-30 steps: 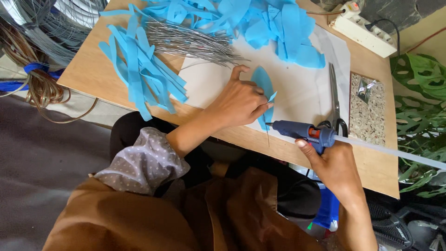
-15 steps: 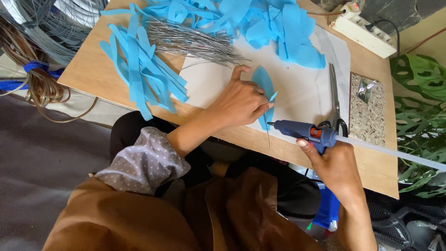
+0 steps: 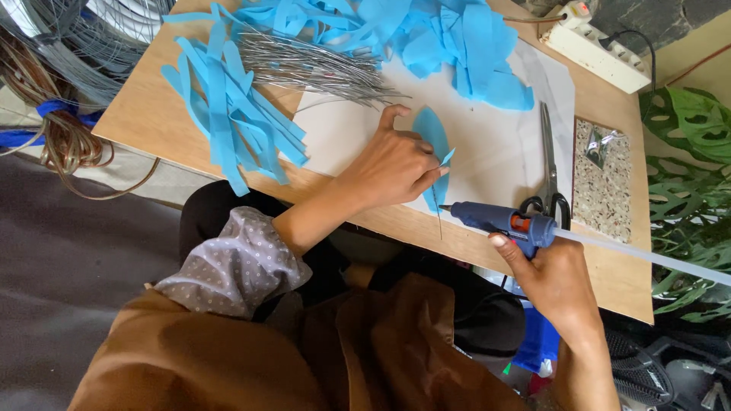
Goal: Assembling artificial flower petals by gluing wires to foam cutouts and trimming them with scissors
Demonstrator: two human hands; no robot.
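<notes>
A: Where's the leaf piece relative to the hands?

B: Blue leaf-shaped cutout (image 3: 434, 144) lies flat on the white sheet (image 3: 502, 152), pinned under the fingertips of the left hand (image 3: 392, 167). Fingers together, pressing down on it and on a thin wire (image 3: 438, 217) that runs along its midline.

A: Axis?

B: Long axis runs away from the person, towards the far side of the table (image 3: 137, 106). The wire tail sticks out past the near tip, towards the body.

A: And the glue gun?

B: Blue glue gun (image 3: 499, 222) clamped in the right hand (image 3: 556, 281), finger up by the trigger. Nozzle points at the leaf's near tip, just beside it, wire between them. Left hand is already on the leaf; right is near, off to its right.

A: Anything unclear?

B: Can't tell if the nozzle touches the wire. Left palm hides the leaf's left edge. The glue stick (image 3: 647, 255) runs out of frame. Scissors (image 3: 550, 175) lie just beyond the gun, untouched.
</notes>
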